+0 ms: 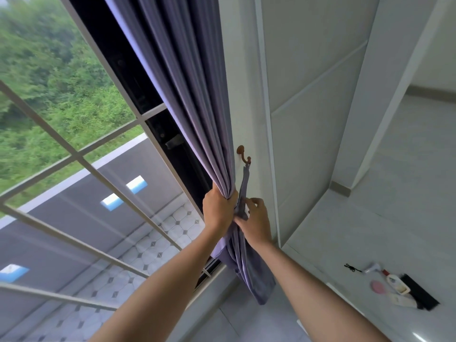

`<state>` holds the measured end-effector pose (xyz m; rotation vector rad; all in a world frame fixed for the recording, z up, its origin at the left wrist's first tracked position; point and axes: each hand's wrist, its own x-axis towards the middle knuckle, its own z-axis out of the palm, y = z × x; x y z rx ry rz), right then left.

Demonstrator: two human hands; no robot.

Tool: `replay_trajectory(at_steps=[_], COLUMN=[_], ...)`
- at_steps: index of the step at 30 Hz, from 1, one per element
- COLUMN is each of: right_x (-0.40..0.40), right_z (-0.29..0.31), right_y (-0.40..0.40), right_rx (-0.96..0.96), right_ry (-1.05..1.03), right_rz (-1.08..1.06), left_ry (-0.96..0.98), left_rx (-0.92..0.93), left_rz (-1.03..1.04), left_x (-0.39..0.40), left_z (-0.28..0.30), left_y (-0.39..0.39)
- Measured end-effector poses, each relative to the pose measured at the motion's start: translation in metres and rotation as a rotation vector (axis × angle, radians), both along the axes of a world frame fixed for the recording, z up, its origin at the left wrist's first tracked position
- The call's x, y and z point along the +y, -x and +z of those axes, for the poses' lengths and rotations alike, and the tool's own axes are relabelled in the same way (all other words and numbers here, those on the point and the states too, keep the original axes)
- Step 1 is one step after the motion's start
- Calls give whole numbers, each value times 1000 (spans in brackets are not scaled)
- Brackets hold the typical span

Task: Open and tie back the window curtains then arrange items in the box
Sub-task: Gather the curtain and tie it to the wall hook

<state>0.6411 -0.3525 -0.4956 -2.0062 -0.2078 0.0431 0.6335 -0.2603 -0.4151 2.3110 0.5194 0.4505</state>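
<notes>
Bunching curtain (197, 99) at wall edge: L hand (218, 208) grips folds, R hand (256, 222) pinches tieback (244, 191) (hooked).

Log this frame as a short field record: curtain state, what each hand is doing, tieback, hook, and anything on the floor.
curtain: purple curtain gathered into a bunch at the window's right edge
left hand: left hand grips the bunched curtain
right hand: right hand pinches the tieback
tieback: tieback hangs from the hook, not yet around the curtain
hook: hook on the white wall
floor: small items lying loose at lower right
</notes>
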Motion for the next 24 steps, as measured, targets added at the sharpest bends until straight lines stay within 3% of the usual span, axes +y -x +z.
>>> replay_trajectory(at_steps=[10,16,24], right_x=[8,25,22], right_z=[-7,-4,-12], right_y=[-4,-11,-22], right_rx=[6,-88,14], right_ry=[-113,-39,10], right_rz=[142,-19,-105], left_ry=[44,82,195], left_rx=[-13,-59,-54], left_rz=[-12,-109,-88], left_x=[-1,-10,-8], left_z=[7,6,8], left_y=[6,10,-7])
